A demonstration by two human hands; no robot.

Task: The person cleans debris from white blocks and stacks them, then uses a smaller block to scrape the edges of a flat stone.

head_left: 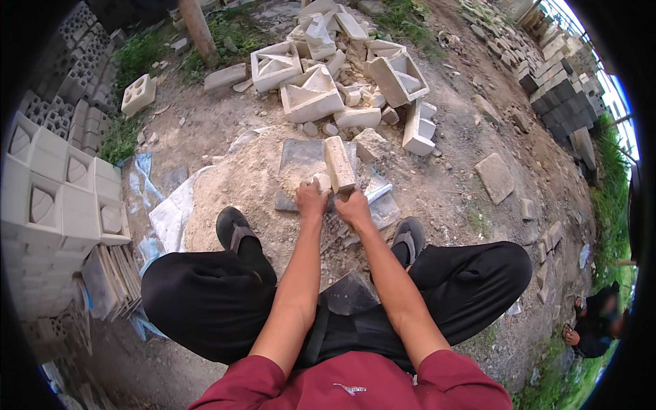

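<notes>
Between my shoes, my left hand (311, 199) is closed on a small pale chunk of block (322, 181). My right hand (354, 209) grips the near end of a long, tan rectangular block (337, 162), which is dusty and tilted; its material is unclear. Both hands are close together over a dark flat slab (290, 156) strewn with pale crumbs. Around the slab's left side spreads a heap of crushed, sandy material (229, 184). Just right of my right hand lies a piece of clear plastic (378, 188).
Ahead lies a pile of broken, pale hollow blocks (311, 93). Patterned blocks (68, 184) are stacked at the left, beside leaning thin boards (113, 280). A wooden post (197, 31) stands far left. Dark blocks (564, 99) are stacked far right; another person (594, 324) is at lower right.
</notes>
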